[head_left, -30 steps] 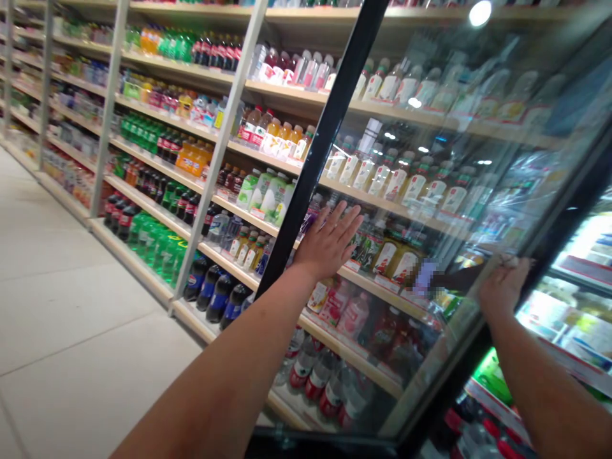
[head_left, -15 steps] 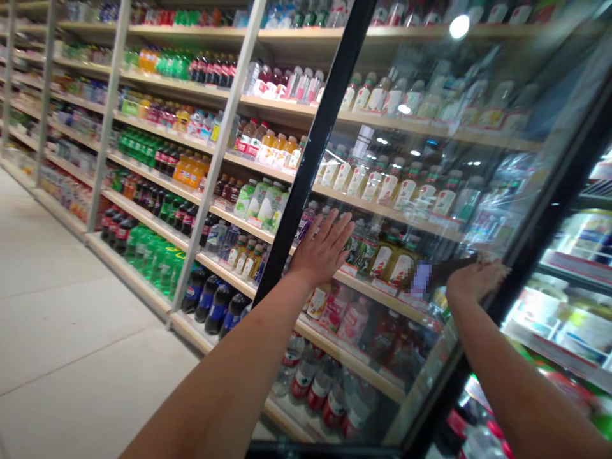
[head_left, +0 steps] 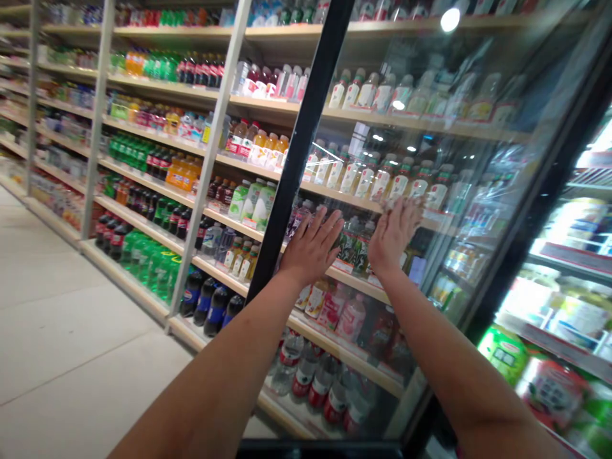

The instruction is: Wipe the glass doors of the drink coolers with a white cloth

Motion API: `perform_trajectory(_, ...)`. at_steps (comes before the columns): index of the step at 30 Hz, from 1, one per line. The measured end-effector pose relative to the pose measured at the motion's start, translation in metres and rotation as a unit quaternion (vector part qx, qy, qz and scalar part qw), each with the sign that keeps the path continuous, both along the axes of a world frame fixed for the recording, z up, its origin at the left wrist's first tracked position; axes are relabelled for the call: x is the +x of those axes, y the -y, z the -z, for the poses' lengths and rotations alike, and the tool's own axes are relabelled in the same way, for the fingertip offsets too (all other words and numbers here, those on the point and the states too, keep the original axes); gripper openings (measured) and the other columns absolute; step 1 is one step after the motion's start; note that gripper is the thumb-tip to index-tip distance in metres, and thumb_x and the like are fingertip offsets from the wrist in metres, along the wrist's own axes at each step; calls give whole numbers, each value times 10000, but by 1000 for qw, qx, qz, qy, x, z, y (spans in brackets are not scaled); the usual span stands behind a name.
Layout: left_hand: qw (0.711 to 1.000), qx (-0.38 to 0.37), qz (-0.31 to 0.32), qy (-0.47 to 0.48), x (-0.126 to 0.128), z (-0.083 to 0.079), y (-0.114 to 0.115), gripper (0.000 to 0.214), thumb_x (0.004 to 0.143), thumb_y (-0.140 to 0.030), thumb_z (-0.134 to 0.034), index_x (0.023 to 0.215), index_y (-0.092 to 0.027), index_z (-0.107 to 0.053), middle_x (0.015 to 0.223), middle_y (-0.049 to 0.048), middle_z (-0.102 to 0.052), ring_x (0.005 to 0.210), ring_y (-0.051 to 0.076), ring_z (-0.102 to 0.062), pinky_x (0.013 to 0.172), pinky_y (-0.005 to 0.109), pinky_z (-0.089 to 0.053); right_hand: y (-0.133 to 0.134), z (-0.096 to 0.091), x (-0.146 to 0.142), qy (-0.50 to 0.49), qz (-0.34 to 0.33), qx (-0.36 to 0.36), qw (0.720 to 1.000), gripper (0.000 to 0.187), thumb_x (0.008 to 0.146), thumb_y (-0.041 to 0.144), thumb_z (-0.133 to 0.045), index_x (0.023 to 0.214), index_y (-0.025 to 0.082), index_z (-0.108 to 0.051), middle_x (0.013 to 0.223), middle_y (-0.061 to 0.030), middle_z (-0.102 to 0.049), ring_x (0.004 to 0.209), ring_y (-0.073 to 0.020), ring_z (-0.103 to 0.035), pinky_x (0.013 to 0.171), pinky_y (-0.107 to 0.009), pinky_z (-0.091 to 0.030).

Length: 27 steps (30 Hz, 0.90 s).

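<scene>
A glass cooler door [head_left: 459,127] with a black frame [head_left: 296,153] stands swung out in front of me. My left hand [head_left: 313,245] lies flat on the glass near the frame's left edge, fingers spread, holding nothing. My right hand [head_left: 396,233] is pressed flat on the glass just to the right of it, fingers stretched upward and a little blurred. Both forearms reach up from the bottom of the view. Through the glass I see shelves of bottled drinks [head_left: 377,182].
Long open shelves [head_left: 157,137] packed with soda and juice bottles run along the left, above a pale tiled floor [head_left: 71,331]. To the right, the lit cooler interior [head_left: 564,293] holds packaged goods on racks.
My right hand left the door's right edge and moved left onto the glass beside my left hand. The door's right edge has swung further right, showing more of the cooler interior.
</scene>
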<state>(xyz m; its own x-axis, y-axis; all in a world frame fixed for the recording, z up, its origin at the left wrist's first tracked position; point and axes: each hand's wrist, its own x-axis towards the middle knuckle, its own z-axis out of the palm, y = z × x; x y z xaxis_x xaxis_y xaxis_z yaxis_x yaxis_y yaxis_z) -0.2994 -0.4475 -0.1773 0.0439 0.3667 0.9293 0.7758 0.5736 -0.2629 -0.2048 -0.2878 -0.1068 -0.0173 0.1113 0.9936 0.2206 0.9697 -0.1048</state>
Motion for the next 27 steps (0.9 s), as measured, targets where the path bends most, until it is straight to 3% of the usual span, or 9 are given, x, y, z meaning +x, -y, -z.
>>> perform_trajectory(7,1000,-4,-2,1,-3,0,-2,630,1008,-369,-477,1569,-117,-338,1634,109,-318,1549,317,-177,1264,515,-196,66,-9,-36,94,-32,87,991,570,1015,311,-230,1562,210,-354,1646,-92,-277,1561,-277,-140,1238,-624,-199)
perform_trajectory(12,1000,1,-8,0,-7,0,-4,516,1000,-381,-497,1433,-104,-536,1515,155,-500,1483,352,-344,1258,540,-206,91,-44,-55,156,-17,163,974,554,1012,267,-245,1552,252,-368,1645,-36,-288,1565,-243,-126,1265,-580,-166)
perform_trajectory(14,1000,9,-6,-8,-8,0,-4,498,1011,-384,-481,1425,-113,-544,1526,142,-491,1488,352,-335,1258,535,-209,94,-60,-57,175,-18,181,968,554,1010,257,-251,1553,254,-361,1648,-27,-281,1565,-235,-126,1272,-573,-141)
perform_trajectory(20,1000,9,6,-6,-10,1,-5,630,1023,-379,-461,1584,-147,-294,1658,94,-261,1558,314,-124,1272,535,-168,61,-95,-47,166,-15,192,967,547,1023,296,-242,1557,248,-348,1650,-37,-281,1557,-240,-158,1270,-585,-111)
perform_trajectory(24,1000,3,4,-4,-13,2,-7,644,1028,-393,-451,1594,-150,-264,1671,81,-223,1564,306,-82,1284,527,-125,18,-114,-29,121,21,170,978,546,1032,331,-252,1562,232,-340,1653,-55,-271,1558,-256,-149,1259,-583,-136)
perform_trajectory(27,1000,1,0,-4,-14,2,-7,632,1040,-410,-426,1592,-148,-264,1672,76,-226,1561,308,-100,1285,517,-114,-15,-128,-8,105,51,152,981,557,1041,312,-243,1571,156,-308,1658,-92,-251,1555,-243,-148,1264,-538,-125)
